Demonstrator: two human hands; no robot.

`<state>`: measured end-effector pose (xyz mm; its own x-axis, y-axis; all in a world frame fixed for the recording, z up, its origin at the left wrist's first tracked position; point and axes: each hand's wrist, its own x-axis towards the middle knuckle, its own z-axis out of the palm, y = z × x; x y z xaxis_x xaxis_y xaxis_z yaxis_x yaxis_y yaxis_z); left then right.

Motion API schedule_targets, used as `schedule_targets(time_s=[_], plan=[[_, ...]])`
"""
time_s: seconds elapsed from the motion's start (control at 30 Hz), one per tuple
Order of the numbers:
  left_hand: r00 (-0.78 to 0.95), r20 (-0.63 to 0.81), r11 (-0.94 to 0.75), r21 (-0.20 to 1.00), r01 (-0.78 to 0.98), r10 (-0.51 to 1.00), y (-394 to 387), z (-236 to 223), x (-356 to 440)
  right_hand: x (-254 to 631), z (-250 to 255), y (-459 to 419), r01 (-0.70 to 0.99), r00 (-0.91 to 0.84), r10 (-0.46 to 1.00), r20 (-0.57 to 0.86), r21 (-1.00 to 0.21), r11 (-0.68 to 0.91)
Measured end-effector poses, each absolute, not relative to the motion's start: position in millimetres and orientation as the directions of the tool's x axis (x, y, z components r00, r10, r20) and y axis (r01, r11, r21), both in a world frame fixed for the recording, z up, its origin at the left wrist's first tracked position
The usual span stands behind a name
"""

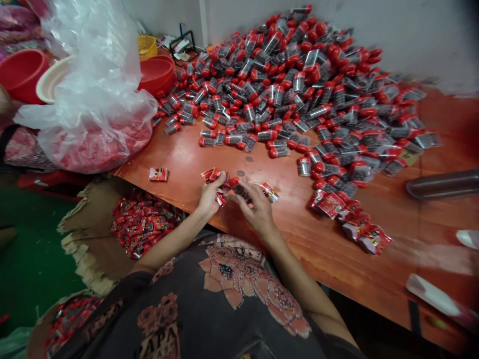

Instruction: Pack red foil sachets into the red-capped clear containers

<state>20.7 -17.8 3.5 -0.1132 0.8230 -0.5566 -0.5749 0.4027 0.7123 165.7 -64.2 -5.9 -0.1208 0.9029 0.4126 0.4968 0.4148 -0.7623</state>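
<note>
Well, from my remote seat the broadest thing I see is the reddish desk (175,154), spreading across the middle and right of the frame. A great heap of red-capped clear containers (269,89), dark inside, covers its upper centre and upper right. The bulging plastic bag (97,109) with red contents fills the upper left; below it, a torn cardboard box (82,234) holds a mass of red packets (140,219). A short row of filled packets (352,222) lies right of centre, at the heap's lower edge.

At the centre are the hands. The left hand (211,197) pinches a red wrapper (211,175) under its thumb. The right hand (258,207) has its fingers against a single container (240,190), its red cap toward the wrapper; blur keeps me from telling how firm that grip is. Smallest, one loose packet (158,174) lies left of the hands and another (269,192) just beyond the right fingers.

I judge the step in hand to be fitting that container into the wrapper. The next move calls for keeping the wrapper's mouth spread while the right fingers push straight in.
</note>
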Motion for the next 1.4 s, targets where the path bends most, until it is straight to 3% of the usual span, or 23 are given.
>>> schedule_targets(time_s=[0.2,0.53,0.77,0.97,1.27,1.4], plan=[[-0.169,-0.508,0.360,0.773,-0.522,0.845,-20.1,8.8,20.7,166.2,-7.6,-69.6,0.628,-0.222,0.804,0.552,-0.549,0.551],[-0.168,-0.427,0.323,0.842,-0.433,0.888,-27.0,8.5,21.9,171.4,3.6,-72.7,0.364,-0.081,0.916,0.394,-0.844,0.395],[-0.121,-0.385,0.307,0.859,-0.410,0.915,-31.3,12.8,21.3,182.3,4.0,-67.9,0.230,-0.035,0.988,0.150,-0.961,0.154],[-0.103,-0.392,0.328,0.865,-0.378,0.914,-34.7,16.9,23.4,181.8,2.0,-68.5,0.173,-0.047,0.992,0.119,-0.977,0.125],[-0.069,-0.381,0.341,0.883,-0.321,0.922,-39.6,16.3,21.0,164.9,-6.4,-82.1,0.122,0.169,0.980,0.106,-0.989,0.086],[-0.032,-0.386,0.358,0.879,-0.314,0.922,-42.1,18.1,19.1,154.5,-12.9,-85.9,0.004,0.228,0.973,0.027,-1.000,0.026]])
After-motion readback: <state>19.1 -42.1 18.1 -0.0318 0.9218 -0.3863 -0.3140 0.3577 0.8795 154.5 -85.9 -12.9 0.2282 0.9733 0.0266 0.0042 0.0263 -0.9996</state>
